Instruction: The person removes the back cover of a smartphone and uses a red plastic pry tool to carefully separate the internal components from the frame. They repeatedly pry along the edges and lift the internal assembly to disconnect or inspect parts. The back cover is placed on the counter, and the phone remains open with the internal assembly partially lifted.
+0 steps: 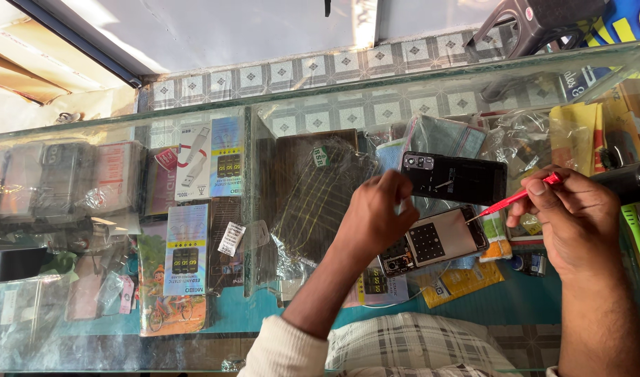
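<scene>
On a glass shop counter [194, 352], centre frame, the left hand [376, 213] pinches an opened phone [432, 241], back cover [454, 178] already off; the right hand [568, 216] grips a red screwdriver [515, 197] at its corner.

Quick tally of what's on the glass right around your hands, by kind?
Opened phone, under the left hand: 1
Black back cover: 1
Red screwdriver, in the right hand: 1
Total: 3

Packaged accessories [194, 216] lie beneath the glass counter [194, 119], near a dark stool [536, 21].
</scene>
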The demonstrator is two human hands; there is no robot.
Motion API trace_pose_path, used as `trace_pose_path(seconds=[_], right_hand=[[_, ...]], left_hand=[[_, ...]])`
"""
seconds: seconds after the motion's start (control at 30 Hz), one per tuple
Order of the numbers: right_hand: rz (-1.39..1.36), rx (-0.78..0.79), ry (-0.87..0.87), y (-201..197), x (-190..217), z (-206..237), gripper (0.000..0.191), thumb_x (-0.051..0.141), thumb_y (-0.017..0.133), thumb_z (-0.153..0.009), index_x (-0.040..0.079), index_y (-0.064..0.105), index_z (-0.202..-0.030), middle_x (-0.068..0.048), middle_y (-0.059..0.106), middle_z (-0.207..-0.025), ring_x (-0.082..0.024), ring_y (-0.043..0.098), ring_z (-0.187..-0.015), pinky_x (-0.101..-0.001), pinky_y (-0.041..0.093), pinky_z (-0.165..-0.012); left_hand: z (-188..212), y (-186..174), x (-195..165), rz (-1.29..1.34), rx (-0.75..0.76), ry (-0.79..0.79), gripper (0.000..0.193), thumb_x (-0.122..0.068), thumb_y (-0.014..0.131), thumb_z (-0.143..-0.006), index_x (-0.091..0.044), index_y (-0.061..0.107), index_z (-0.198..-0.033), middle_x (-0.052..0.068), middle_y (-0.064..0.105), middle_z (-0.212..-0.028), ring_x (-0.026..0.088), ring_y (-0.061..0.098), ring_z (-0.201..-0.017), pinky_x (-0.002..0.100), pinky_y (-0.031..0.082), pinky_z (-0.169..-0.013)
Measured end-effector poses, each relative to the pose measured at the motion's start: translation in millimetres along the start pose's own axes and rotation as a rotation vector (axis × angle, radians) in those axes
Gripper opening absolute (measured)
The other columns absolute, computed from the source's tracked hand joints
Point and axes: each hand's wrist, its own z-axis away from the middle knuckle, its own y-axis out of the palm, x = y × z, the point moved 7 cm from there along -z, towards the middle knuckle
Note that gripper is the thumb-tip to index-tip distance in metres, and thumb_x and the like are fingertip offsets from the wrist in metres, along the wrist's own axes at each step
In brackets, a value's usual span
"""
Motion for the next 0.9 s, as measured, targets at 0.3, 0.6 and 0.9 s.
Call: trace_pose_path(seconds=[0.3, 0.6, 0.9], right_hand=[[0.073, 0.042, -0.076, 13, 7, 0, 0.011, 0.007, 0.068, -0.109, -0.004, 0.068, -0.108, -0.012, 0.069, -0.094, -0.02, 0.071, -0.084, -0.0396, 0.064, -0.08], [0.174, 0.132, -0.315, 58, 16, 28, 0.041, 0.003, 0.069, -0.098, 0.006, 0.052, -0.135, -0.012, 0.074, -0.103, -0.021, 0.077, -0.097, -0.0389, 0.069, -0.086], [0.505, 0.567, -0.644, 118, 2, 110, 0.054, 0.001, 0.079, -0.089, 0.009, 0.045, -0.129, -0.017, 0.073, -0.111, -0.027, 0.079, -0.103, -0.034, 0.068, -0.081]], left_hand=[[-27, 28, 5, -0.05, 0.011, 0.025, 0.024, 0.005, 0.06, -0.096, -0.001, 0.051, -0.117, 0.015, 0.074, -0.092, 0.035, 0.07, -0.087, 0.048, 0.058, -0.082], [36, -29, 6, -0.149, 0.156, -0.132, 0.032, -0.01, 0.07, -0.092, -0.003, 0.057, -0.12, 0.016, 0.071, -0.116, 0.031, 0.066, -0.114, 0.042, 0.057, -0.1], [79, -46, -19, -0.162, 0.208, -0.12, 0.117, -0.048, 0.1, -0.048, -0.001, 0.044, -0.14, 0.02, 0.055, -0.138, 0.036, 0.044, -0.134, 0.049, 0.032, -0.115]])
